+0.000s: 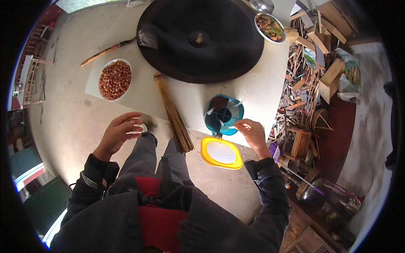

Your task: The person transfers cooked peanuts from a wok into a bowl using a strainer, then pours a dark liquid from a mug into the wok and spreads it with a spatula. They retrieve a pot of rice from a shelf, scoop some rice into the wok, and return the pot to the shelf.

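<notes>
My right hand (251, 132) pinches the handle end of a small clear spoon (228, 127) that rests in a teal compartmented seasoning box (208, 121). Other small spoons lean in its compartments. The box's yellow-rimmed lid (206, 155) is flipped back and hangs past the counter's front edge. My left hand (121, 132) is raised in front of that edge, fingers apart and holding nothing. Between my hands lies a split-bamboo wok brush (172, 114), its bristle end jutting over the edge. Beyond them is a large dark wok (202, 63) with a little yellowish residue at its bottom.
A bowl of peanuts (115, 80) sits at the counter's left corner. A wood-handled spatula (104, 55) rests over the wok's left rim. A bowl of sliced cooked food (270, 27) and a metal lid (262, 5) are at the back right. Scrap wood (303, 85) is heaped right of the counter (265, 85).
</notes>
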A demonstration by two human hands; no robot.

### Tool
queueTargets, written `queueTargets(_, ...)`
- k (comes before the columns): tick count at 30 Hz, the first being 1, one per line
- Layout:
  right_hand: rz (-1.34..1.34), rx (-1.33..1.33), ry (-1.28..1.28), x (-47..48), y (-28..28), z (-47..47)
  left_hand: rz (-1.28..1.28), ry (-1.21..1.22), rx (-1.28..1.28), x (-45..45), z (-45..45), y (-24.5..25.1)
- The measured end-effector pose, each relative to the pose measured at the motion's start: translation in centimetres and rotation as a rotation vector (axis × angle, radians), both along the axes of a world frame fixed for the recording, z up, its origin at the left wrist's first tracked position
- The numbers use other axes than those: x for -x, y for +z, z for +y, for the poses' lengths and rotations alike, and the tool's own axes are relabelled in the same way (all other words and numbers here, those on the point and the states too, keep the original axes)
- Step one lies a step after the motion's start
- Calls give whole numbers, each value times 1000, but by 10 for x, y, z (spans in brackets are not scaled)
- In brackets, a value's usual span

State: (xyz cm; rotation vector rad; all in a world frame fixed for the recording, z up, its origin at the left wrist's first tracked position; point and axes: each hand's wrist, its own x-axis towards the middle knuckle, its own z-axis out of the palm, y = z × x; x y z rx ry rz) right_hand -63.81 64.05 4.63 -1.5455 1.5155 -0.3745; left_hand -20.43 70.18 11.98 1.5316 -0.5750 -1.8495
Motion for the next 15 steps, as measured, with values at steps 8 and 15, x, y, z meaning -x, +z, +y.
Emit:
queueTargets(8, -205, -94, -415, 26, 27, 27, 42, -49, 7, -15, -5, 4)
queueTargets(15, -610, 103, -684, -80, 137, 57, 209, -52, 40, -64, -3, -10)
